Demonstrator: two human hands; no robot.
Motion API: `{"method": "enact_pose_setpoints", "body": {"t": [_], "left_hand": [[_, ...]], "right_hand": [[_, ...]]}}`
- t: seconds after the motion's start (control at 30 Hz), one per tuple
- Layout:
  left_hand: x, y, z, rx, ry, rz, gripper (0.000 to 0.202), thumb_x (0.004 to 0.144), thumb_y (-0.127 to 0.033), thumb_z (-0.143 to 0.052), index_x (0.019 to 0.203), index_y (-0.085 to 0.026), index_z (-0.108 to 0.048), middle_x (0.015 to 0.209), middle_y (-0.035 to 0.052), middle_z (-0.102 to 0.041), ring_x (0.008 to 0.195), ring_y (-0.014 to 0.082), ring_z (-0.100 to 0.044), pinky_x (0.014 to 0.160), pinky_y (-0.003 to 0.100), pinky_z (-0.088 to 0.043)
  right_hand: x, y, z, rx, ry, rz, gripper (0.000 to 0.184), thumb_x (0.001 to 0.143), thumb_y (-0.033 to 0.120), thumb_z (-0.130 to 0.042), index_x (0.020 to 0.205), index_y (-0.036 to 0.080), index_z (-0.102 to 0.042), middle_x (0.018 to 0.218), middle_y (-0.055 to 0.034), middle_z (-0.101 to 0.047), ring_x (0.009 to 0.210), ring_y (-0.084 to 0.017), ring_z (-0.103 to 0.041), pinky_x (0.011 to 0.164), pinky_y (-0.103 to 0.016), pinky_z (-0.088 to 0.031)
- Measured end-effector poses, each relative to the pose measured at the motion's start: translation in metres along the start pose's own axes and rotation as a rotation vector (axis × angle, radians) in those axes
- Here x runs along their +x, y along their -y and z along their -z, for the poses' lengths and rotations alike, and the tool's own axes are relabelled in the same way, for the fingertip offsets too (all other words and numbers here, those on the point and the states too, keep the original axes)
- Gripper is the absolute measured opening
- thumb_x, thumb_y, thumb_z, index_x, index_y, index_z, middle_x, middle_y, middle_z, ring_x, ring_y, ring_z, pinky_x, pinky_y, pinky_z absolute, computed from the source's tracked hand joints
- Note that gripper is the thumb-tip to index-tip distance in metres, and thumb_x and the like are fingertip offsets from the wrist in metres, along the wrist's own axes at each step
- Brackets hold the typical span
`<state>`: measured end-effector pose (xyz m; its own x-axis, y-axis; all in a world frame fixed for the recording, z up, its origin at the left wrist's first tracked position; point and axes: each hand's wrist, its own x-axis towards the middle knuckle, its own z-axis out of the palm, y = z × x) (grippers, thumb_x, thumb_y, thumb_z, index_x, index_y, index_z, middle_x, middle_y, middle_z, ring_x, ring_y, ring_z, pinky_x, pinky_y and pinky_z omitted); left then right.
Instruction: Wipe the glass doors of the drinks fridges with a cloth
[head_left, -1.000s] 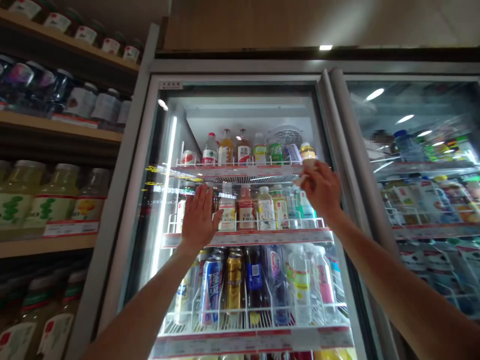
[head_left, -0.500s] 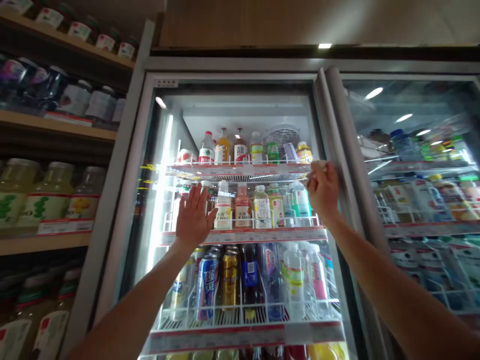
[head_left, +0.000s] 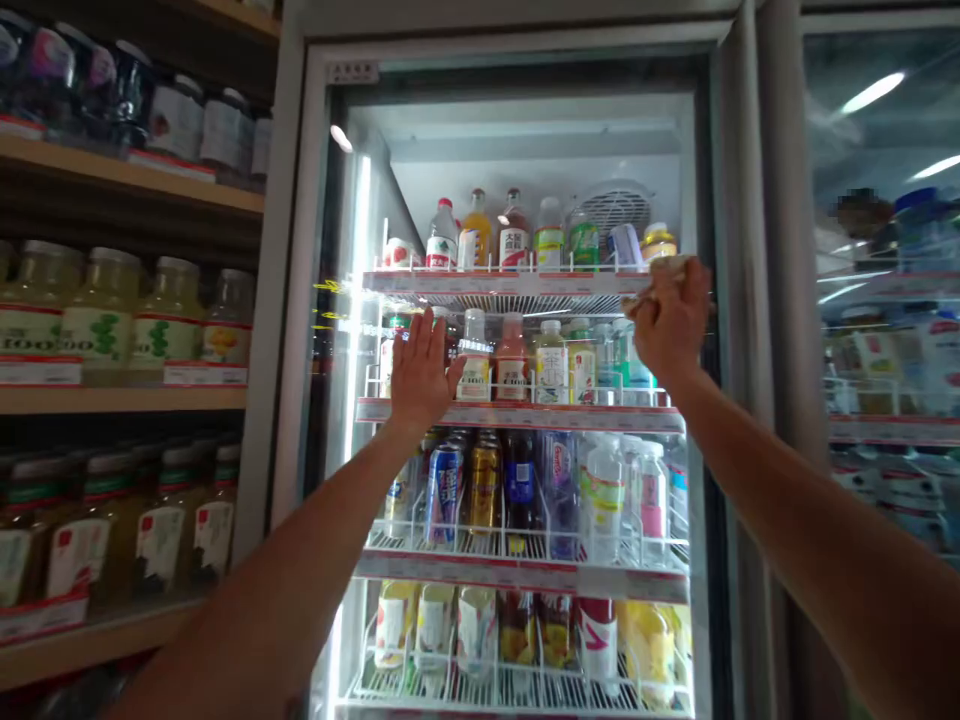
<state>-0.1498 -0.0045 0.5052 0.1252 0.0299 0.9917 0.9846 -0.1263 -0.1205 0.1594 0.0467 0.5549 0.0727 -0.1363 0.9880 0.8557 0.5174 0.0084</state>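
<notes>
My left hand [head_left: 421,372] lies flat against the glass door [head_left: 517,120] of a lit drinks fridge, fingers pointing up and slightly apart. Bottles on the second shelf show around it. Higher and to the right, my right hand [head_left: 675,330] is closed on a crumpled beige cloth [head_left: 666,272]. The cloth is against the glass near the door's right side, in front of the right end of the top shelf. It partly covers a yellow-capped bottle [head_left: 660,240] behind the glass.
Inside the fridge, wire shelves hold bottles and cans, among them a blue can [head_left: 445,492] and a gold can [head_left: 485,485]. Wooden shelves [head_left: 135,400] with large juice bottles stand at the left. Another glass-doored fridge [head_left: 892,400] adjoins on the right.
The view has shifted so the fridge sits higher and further right, with the bottom shelf showing more. My right hand has moved the cloth slightly up and left on the glass; my left hand stays flat.
</notes>
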Motion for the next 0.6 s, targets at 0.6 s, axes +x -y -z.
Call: {"method": "enact_pose_setpoints", "body": {"t": [0.6], "left_hand": [[-0.101, -0.047, -0.012, 0.004, -0.055, 0.024, 0.066, 0.091, -0.041, -0.040, 0.147, -0.020, -0.012, 0.150, 0.0129, -0.024, 0.141, 0.0265, -0.015, 0.113, 0.052, -0.015]], "right_hand": [[-0.080, -0.021, 0.024, 0.039, 0.098, 0.233, 0.043, 0.088, 0.020, -0.041, 0.130, 0.027, -0.049, 0.148, -0.0044, -0.030, 0.136, -0.027, -0.030, 0.107, -0.053, -0.034]]}}
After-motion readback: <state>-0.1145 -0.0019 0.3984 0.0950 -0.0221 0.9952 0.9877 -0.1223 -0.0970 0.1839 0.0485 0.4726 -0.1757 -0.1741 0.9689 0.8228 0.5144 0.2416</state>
